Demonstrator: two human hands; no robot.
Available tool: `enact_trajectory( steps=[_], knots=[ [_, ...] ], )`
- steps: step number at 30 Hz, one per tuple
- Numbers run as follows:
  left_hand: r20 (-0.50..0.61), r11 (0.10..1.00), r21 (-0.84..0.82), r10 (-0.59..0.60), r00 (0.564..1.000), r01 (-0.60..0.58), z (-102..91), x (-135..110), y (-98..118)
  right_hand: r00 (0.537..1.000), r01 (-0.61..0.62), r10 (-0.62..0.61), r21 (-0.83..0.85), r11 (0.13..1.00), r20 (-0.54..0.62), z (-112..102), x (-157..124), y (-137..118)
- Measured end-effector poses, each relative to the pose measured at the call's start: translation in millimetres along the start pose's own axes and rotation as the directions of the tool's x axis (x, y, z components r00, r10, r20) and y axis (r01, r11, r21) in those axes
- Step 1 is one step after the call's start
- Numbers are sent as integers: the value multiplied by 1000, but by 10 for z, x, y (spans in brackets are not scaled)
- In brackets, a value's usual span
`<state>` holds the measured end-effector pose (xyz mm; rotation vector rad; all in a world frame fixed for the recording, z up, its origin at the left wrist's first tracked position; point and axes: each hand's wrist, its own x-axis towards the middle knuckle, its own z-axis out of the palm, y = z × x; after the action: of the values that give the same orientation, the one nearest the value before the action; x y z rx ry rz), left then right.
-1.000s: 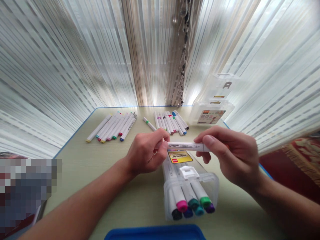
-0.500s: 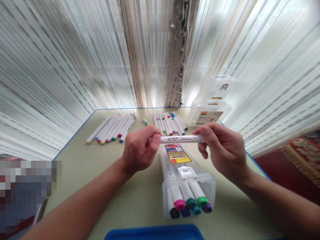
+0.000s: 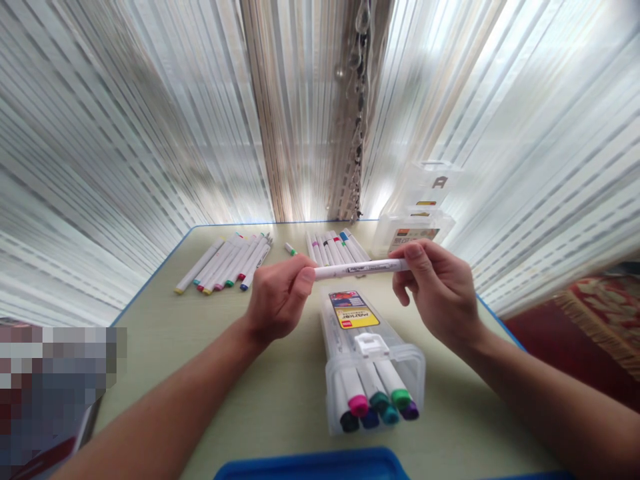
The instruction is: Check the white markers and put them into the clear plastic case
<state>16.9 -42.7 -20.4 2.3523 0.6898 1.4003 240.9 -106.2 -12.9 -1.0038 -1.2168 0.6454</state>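
Both my hands hold one white marker (image 3: 358, 269) level above the table. My left hand (image 3: 278, 299) is closed round its left end, and my right hand (image 3: 436, 288) pinches its right end between thumb and fingers. Below the marker lies a clear plastic marker case (image 3: 371, 360) with a yellow label; several markers with coloured caps show at its near end.
Two rows of white markers lie at the far side of the pale table (image 3: 280, 393), one group at the left (image 3: 225, 262) and one in the middle (image 3: 334, 245). A clear open box (image 3: 415, 223) stands at the far right. A blue lid edge (image 3: 310, 465) is nearest me. Curtains surround the table.
Both hands have lifted the marker and carried it a little farther from me, away from the case. The case has not moved.
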Motion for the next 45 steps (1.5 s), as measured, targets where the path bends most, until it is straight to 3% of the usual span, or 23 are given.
enact_trajectory(
  steps=[15, 27, 45],
  knots=[
    [7, 999, -23, -35, 999, 36, -16, -13, 9, 999, -50, 53, 166, 985, -12, -30, 18, 29],
    [-29, 975, -205, -92, 995, 84, 0, -44, -48, 998, -57, 61, 212, 976, -13, -43, 26, 49],
    [-39, 962, -164, -226, 973, 216, 20, -16, -95, 999, -41, 38, 153, 987, 24, -64, 33, 83]
  ],
)
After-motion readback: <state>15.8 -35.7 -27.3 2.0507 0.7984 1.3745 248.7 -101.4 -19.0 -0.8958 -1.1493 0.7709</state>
